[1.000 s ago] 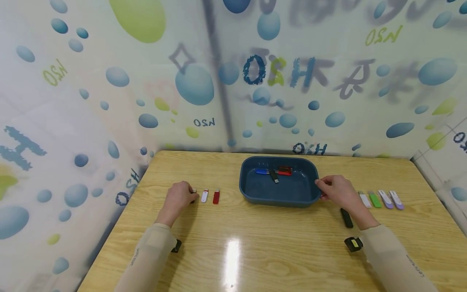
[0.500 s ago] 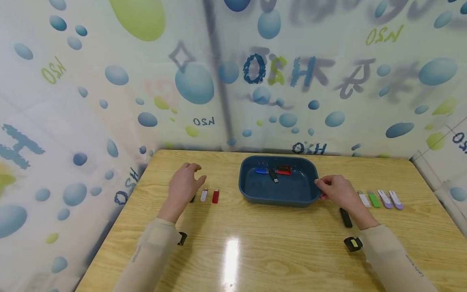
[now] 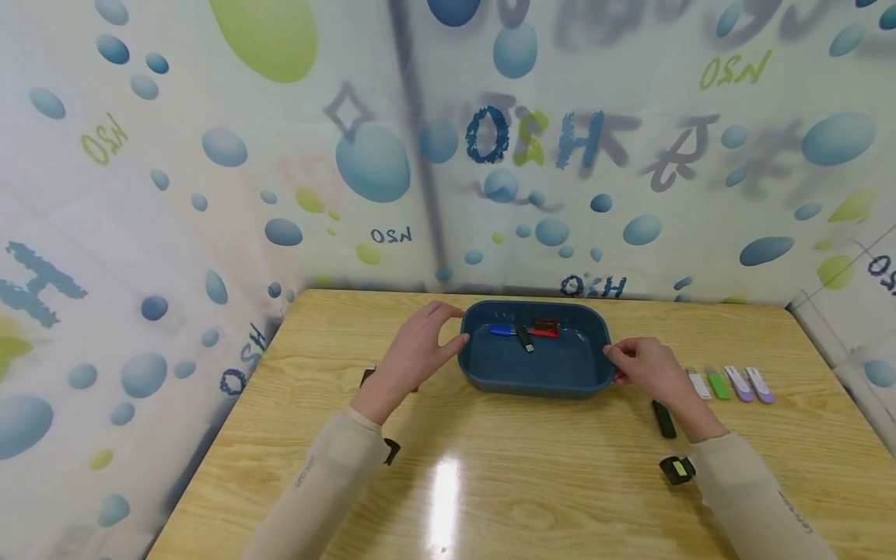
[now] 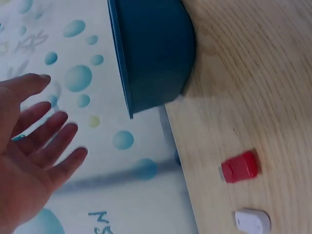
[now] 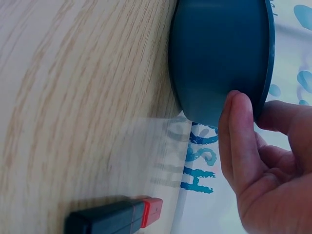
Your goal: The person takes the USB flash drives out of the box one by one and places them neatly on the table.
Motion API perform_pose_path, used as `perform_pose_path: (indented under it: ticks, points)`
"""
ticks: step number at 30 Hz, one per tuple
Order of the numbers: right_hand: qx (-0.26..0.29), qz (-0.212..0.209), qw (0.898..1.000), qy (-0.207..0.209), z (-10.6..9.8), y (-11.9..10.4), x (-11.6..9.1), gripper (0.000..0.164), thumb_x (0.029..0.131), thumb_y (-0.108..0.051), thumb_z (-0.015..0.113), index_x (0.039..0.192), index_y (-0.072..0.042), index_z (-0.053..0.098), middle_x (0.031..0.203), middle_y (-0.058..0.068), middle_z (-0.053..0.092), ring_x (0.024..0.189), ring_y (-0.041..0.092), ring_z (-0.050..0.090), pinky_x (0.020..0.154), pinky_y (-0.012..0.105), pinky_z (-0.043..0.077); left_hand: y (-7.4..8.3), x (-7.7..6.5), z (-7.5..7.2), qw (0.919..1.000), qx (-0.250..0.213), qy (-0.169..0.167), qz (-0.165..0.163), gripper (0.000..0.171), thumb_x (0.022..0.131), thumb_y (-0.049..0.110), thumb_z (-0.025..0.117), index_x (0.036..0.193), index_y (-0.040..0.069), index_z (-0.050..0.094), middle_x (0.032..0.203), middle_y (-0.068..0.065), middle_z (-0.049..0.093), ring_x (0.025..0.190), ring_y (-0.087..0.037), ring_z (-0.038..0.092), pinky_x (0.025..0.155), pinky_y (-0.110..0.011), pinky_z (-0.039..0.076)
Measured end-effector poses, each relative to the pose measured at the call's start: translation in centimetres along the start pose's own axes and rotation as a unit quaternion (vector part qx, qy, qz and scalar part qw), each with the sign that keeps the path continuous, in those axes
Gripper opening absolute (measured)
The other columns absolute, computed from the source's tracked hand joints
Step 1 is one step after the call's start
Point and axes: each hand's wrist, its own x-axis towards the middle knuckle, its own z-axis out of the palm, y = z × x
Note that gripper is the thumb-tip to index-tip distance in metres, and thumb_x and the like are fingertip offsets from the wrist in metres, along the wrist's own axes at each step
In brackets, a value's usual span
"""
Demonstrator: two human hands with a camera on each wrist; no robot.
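Note:
My right hand [image 3: 647, 365] pinches the right rim of a dark blue plastic bin [image 3: 535, 383]; in the right wrist view its thumb is on one side of the rim and fingers lie on the outer wall. At the bin's left end, my left hand [image 3: 416, 350] has its fingers spread and fingertips close to the rim; the left wrist view shows a gap and nothing held. Inside the bin lie a blue USB stick [image 3: 501, 330], a black USB stick [image 3: 525, 337] and a red one [image 3: 547, 331]. A red USB stick [image 4: 240, 167] and a white USB stick [image 4: 252, 221] lie left of it.
Partly behind my left arm is a black USB stick [image 3: 367, 375]. Right of the bin lie a white stick [image 3: 699, 384], a green stick [image 3: 718, 383], two white-and-purple sticks [image 3: 759, 385] and a black stick [image 3: 663, 420]. A patterned curtain [image 3: 532, 233] hangs behind the table.
My left hand has let go of the black USB stick, lifted off and moved right to the bin's left end. My right hand stays on the rim.

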Motion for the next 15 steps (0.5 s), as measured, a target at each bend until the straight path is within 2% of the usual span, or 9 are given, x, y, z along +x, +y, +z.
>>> perform_pose_path:
  ticks: [3,6,15]
  points:
    - [-0.001,-0.002,1.0,0.001,0.0,0.0,0.0,0.041,0.108,-0.028,0.053,0.114,0.008,0.071,0.074,0.0,0.07,0.07,0.018,0.07,0.064,0.032,0.055,0.8,0.9,0.7,0.9988,0.002,-0.034,0.036,0.04,0.099,0.026,0.073,0.133,0.005,0.065,0.128,-0.01,0.065,0.118,-0.028,0.063,0.102,-0.044,0.053]
    - [-0.001,-0.004,1.0,0.002,0.1,0.0,-0.1,0.041,0.108,-0.028,0.053,0.114,0.008,0.071,0.073,0.0,0.07,0.07,0.018,0.07,0.065,0.032,0.054,1.3,1.7,1.5,0.9966,0.008,-0.059,0.056,0.042,0.099,0.026,0.073,0.135,0.007,0.064,0.13,-0.009,0.065,0.119,-0.026,0.063,0.103,-0.043,0.052]
    - [0.011,0.001,1.0,-0.003,0.0,0.1,-0.1,0.044,0.109,-0.029,0.052,0.118,0.011,0.069,0.077,0.001,0.071,0.071,0.019,0.071,0.065,0.033,0.058,2.0,4.3,3.3,0.9863,0.062,-0.134,0.073,0.041,0.102,0.03,0.068,0.136,0.008,0.064,0.133,-0.008,0.064,0.121,-0.023,0.062,0.105,-0.039,0.051]
